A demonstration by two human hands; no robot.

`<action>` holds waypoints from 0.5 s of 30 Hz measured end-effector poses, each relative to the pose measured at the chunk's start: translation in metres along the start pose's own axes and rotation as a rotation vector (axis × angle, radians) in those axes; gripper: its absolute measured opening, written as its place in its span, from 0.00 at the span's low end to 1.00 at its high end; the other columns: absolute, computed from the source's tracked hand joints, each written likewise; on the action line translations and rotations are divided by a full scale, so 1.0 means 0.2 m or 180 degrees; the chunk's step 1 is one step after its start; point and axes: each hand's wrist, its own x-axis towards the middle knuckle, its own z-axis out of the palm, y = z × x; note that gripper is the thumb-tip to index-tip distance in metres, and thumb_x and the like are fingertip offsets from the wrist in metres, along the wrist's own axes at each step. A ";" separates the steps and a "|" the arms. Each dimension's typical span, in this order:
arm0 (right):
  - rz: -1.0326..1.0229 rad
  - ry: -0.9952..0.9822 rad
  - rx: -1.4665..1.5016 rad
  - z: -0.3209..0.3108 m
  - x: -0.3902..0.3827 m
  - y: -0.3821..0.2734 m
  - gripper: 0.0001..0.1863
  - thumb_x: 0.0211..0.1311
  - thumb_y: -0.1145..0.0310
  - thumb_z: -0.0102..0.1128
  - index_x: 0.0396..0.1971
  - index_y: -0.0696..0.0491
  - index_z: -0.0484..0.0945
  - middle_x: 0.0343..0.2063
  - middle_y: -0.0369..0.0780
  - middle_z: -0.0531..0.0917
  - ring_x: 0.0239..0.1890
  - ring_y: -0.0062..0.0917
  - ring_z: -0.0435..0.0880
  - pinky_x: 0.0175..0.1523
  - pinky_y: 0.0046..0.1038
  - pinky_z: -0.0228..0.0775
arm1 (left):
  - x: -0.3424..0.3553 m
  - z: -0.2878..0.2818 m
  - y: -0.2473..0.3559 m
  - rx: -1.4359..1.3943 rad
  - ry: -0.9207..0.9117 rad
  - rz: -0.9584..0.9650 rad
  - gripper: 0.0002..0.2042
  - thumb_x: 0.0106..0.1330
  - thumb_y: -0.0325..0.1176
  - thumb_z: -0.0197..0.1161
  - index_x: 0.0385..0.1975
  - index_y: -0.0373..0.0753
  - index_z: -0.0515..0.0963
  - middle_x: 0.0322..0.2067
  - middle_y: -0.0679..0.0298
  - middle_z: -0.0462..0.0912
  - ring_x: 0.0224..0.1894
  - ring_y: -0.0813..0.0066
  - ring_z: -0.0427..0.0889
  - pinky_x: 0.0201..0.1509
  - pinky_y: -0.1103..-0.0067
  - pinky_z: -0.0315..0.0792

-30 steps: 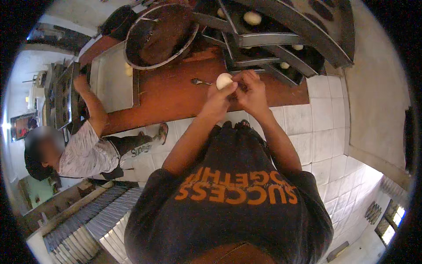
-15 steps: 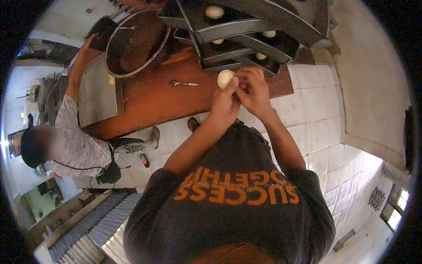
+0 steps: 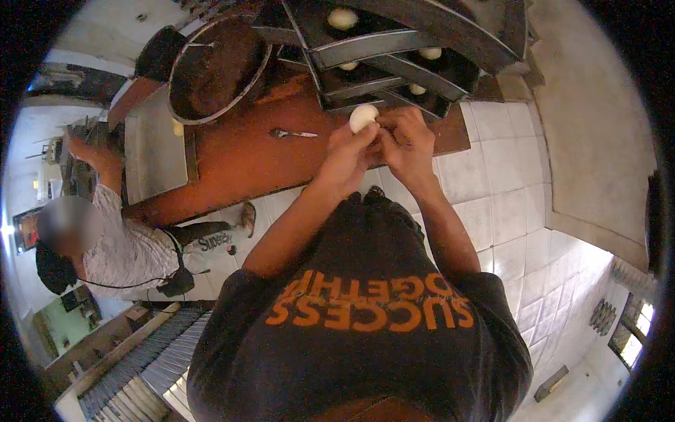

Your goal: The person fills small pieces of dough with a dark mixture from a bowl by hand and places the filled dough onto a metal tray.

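On my feed I see a reddish-brown worktop (image 3: 235, 156), a white tiled floor (image 3: 508, 170), a pale wall (image 3: 598, 105) at right, and a bright window (image 3: 632, 347) lower down.

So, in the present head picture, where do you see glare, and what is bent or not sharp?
Head view: glare whitens the window at lower right, and a bright spot shows at far left; head view: lens distortion seems to bow the top tray; head view: grain is visible, so fine detail on the left hand, right hand and pale round piece looks soft.

Brown table (image 3: 239, 155), utensil (image 3: 292, 133), round basin (image 3: 214, 77), metal trays (image 3: 156, 155)
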 end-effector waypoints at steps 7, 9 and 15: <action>0.0157 0.0288 -0.0073 0.12 0.05 -0.08 0.06 0.40 0.80 0.58 0.23 0.56 0.75 0.27 0.40 0.77 0.33 0.32 0.74 0.37 0.28 0.67 | 0.01 -0.08 0.03 0.0788 0.0253 0.0413 0.13 0.59 0.35 0.56 0.41 0.38 0.70 0.36 0.65 0.74 0.38 0.75 0.74 0.41 0.78 0.70; -0.0124 -0.0110 -0.0358 0.11 0.06 -0.01 0.06 0.41 0.79 0.59 0.24 0.56 0.75 0.28 0.40 0.77 0.33 0.32 0.73 0.35 0.28 0.68 | 0.02 -0.13 0.04 0.0871 0.0314 0.0305 0.14 0.59 0.37 0.57 0.41 0.37 0.69 0.36 0.64 0.74 0.38 0.75 0.74 0.40 0.78 0.70; -0.0575 0.0570 -0.0493 0.18 0.06 0.01 0.09 0.35 0.79 0.61 0.23 0.57 0.74 0.25 0.40 0.77 0.31 0.34 0.74 0.35 0.29 0.68 | 0.09 -0.08 0.05 -0.0521 0.0461 0.0084 0.12 0.61 0.37 0.54 0.41 0.39 0.70 0.38 0.63 0.75 0.42 0.75 0.73 0.46 0.78 0.68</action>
